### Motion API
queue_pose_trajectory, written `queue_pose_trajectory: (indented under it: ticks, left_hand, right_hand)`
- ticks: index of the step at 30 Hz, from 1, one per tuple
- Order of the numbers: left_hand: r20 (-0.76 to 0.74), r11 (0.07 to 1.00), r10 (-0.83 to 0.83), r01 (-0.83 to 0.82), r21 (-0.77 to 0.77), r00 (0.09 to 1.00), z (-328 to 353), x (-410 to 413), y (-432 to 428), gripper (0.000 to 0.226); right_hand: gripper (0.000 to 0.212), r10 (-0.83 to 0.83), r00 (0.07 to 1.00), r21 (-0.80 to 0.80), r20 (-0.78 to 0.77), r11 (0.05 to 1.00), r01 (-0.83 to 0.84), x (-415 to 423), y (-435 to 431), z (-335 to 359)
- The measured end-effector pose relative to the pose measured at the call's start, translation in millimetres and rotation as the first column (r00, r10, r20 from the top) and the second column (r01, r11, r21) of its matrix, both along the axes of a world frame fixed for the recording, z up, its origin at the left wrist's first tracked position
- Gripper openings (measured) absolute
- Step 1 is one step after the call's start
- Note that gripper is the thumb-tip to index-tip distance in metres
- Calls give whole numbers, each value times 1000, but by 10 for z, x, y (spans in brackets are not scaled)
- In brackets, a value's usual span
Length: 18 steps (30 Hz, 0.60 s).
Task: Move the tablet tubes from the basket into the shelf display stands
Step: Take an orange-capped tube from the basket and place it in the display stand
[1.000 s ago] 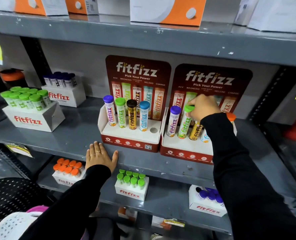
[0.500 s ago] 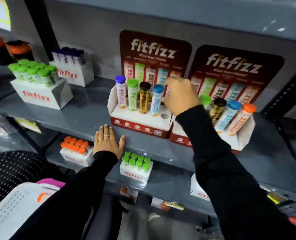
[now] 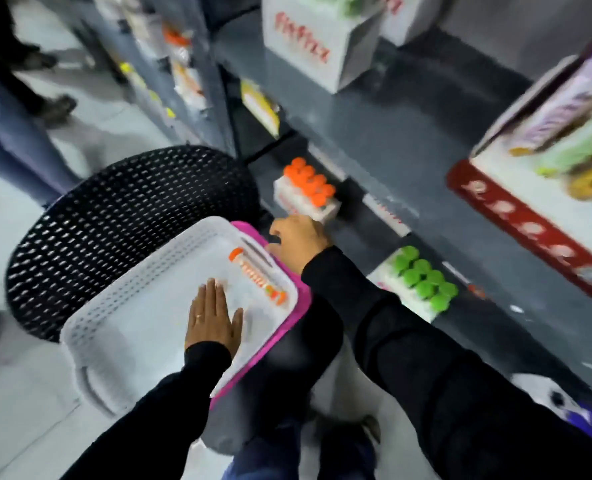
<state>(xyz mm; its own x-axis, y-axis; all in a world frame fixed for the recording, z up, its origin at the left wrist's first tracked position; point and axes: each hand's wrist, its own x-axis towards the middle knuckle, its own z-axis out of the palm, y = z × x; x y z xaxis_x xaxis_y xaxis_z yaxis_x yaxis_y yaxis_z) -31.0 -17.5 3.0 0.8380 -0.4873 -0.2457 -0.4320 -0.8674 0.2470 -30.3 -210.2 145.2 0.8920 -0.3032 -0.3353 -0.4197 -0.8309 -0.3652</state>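
Observation:
A white perforated basket (image 3: 121,306) with a pink rim along its right side sits on a black mesh chair. One orange-capped tablet tube (image 3: 256,273) lies inside it near the right wall. My left hand (image 3: 213,317) is flat and open inside the basket, just left of the tube. My right hand (image 3: 299,242) hovers at the basket's far right corner, fingers curled loosely, holding nothing. A red and white display stand (image 3: 516,202) with blurred tubes shows at the right on the shelf.
The black mesh chair (image 3: 114,220) stands under the basket. On the lower shelf are a box of orange-capped tubes (image 3: 308,188) and a box of green-capped tubes (image 3: 422,282). A white fitfizz box (image 3: 308,39) sits on the grey shelf. A person's legs are at far left.
The view swung down from the shelf to the basket. My left hand left the shelf edge and went into the basket. My right hand came away from the stands toward the basket.

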Motion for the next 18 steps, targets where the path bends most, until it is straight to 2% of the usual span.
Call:
queue_pose_trajectory:
  ticks: [3, 7, 9, 14, 16, 18]
  left_hand:
    - [-80, 992, 69, -60, 111, 994, -182, 5, 388, 83]
    - [-125, 987, 55, -35, 155, 991, -285, -26, 510, 86]
    - [-147, 986, 81, -57, 160, 986, -349, -48, 492, 87]
    - [-155, 980, 117, -88, 179, 981, -504, -131, 460, 81]
    - [-149, 980, 102, -73, 187, 984, -520, -132, 464, 76]
    - [-149, 980, 88, -59, 188, 985, -530, -124, 474, 73]
  right_hand:
    - [21, 85, 992, 25, -97, 996, -83, 338, 246, -475]
    - [32, 152, 975, 9, -163, 988, -152, 616, 489, -1030]
    - [40, 166, 967, -48, -191, 983, -179, 679, 588, -1218]
    - [39, 190, 960, -241, -205, 941, -238, 710, 711, -1431]
    - [35, 187, 954, -236, -235, 941, -243, 700, 734, -1410]
    - [34, 163, 956, -163, -244, 965, -206, 684, 728, -1344]
